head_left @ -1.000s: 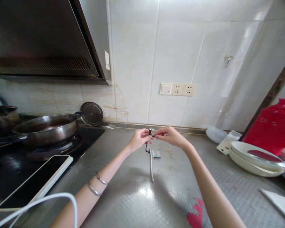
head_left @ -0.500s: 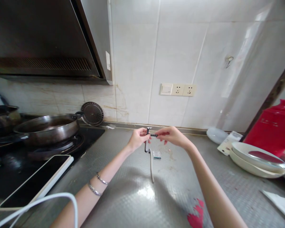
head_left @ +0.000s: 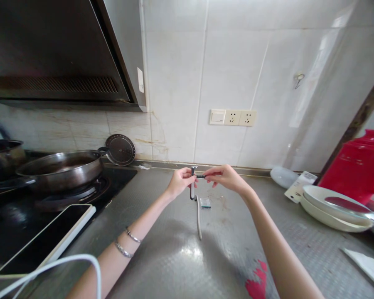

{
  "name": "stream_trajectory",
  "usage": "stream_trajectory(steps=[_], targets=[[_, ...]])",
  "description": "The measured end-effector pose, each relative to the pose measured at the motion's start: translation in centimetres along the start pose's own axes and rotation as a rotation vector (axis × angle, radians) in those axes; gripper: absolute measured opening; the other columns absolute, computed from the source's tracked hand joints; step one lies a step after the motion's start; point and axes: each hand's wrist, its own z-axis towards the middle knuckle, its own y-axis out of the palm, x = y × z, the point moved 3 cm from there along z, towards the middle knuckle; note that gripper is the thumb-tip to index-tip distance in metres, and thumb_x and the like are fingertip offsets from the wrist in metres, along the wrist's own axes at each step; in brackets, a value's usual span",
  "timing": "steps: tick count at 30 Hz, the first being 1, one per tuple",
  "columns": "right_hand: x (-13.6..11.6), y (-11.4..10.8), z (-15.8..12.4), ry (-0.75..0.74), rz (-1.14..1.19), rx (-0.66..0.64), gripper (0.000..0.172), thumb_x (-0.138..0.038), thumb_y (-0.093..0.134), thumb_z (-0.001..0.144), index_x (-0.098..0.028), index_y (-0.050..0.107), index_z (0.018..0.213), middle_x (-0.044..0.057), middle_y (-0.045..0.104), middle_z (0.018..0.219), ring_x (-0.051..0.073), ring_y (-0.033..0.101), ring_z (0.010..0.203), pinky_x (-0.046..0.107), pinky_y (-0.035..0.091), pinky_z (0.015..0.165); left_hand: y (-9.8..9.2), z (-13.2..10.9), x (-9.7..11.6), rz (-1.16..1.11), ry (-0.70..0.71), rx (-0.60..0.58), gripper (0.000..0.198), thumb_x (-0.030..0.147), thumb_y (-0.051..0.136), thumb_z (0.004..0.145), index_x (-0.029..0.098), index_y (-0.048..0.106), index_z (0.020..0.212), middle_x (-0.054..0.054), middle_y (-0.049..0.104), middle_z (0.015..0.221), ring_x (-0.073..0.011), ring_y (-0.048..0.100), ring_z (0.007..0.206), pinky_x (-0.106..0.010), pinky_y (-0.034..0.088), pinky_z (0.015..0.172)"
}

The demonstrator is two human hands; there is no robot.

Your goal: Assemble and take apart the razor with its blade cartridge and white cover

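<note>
My left hand pinches a slim black-and-grey handle, upright above the counter, with a short silver crosspiece on top like a razor's. Coming from the other side, my right hand grips the end of a short dark bar between its fingertips. The bar lies level against the handle, just below the crosspiece; whether they are joined I cannot tell. Below my hands, a thin curved grey handle with a dark end lies on the counter. Beside it is a small clear case with a green edge.
A phone lies at the left, near a white cable. Behind it, a steel pan sits on the black stove. White bowls and a red flask stand at the right. Wall sockets are behind.
My fingers keep their hold, and the dark bar stays against the handle with barely any movement. The whole view has shifted very slightly.
</note>
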Motion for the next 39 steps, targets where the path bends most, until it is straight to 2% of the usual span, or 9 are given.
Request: stream_trajectory(steps=[6, 10, 14, 21, 33, 39], targets=[[0.8, -0.9, 0.1, -0.008, 0.056, 0.121, 0.025, -0.027, 0.064, 0.066, -0.012, 0.071, 0.085, 0.005, 0.067, 0.067, 0.016, 0.062, 0.063, 0.024, 0.053, 0.047, -0.1, 0.0, 0.2, -0.007, 0.0, 0.008, 0.028, 0.031, 0.065, 0.069, 0.013, 0.054, 0.087, -0.006, 0.066, 0.08, -0.0158, 0.064, 0.062, -0.024, 0.048, 0.054], [1.3, -1.1, 0.3, -0.02, 0.103, 0.209, 0.028, -0.028, 0.063, 0.066, -0.012, 0.071, 0.087, 0.006, 0.069, 0.073, 0.017, 0.062, 0.065, 0.025, 0.054, 0.048, 0.1, -0.1, 0.2, 0.087, 0.038, 0.044, 0.03, 0.035, 0.066, 0.068, 0.014, 0.053, 0.084, -0.007, 0.065, 0.087, -0.0152, 0.064, 0.064, -0.023, 0.047, 0.053], [1.2, -0.9, 0.5, -0.044, 0.131, 0.241, 0.029, -0.029, 0.063, 0.066, -0.013, 0.071, 0.089, 0.006, 0.07, 0.073, 0.018, 0.064, 0.067, 0.026, 0.055, 0.049, 0.8, -0.4, 0.3, 0.247, 0.138, 0.061, 0.029, 0.036, 0.067, 0.066, 0.016, 0.05, 0.078, -0.003, 0.064, 0.078, -0.0124, 0.06, 0.061, -0.023, 0.046, 0.056], [0.7, -0.5, 0.5, -0.043, 0.147, 0.242, 0.03, -0.032, 0.065, 0.065, -0.013, 0.071, 0.086, 0.007, 0.07, 0.072, 0.019, 0.064, 0.066, 0.027, 0.054, 0.051, 2.0, -1.5, 0.3, 0.495, 0.293, 0.214, 0.03, 0.04, 0.066, 0.067, 0.018, 0.048, 0.075, 0.003, 0.058, 0.066, -0.0088, 0.05, 0.053, -0.02, 0.037, 0.054], [-0.3, -0.1, 0.3, -0.067, 0.128, 0.222, 0.027, -0.032, 0.065, 0.065, -0.013, 0.071, 0.084, 0.006, 0.071, 0.076, 0.015, 0.062, 0.058, 0.026, 0.053, 0.051, 2.2, -1.6, -0.4, 0.493, 0.303, 0.279, 0.029, 0.04, 0.063, 0.069, 0.019, 0.044, 0.073, 0.004, 0.053, 0.061, -0.0087, 0.046, 0.052, -0.019, 0.032, 0.052], [0.0, 0.1, 0.5, -0.07, 0.124, 0.215, 0.026, -0.031, 0.064, 0.066, -0.013, 0.071, 0.084, 0.007, 0.07, 0.077, 0.017, 0.063, 0.063, 0.026, 0.053, 0.052, 2.1, -1.5, -0.5, 0.485, 0.303, 0.272, 0.029, 0.039, 0.063, 0.069, 0.019, 0.043, 0.073, 0.004, 0.053, 0.061, -0.0087, 0.046, 0.052, -0.019, 0.032, 0.051]])
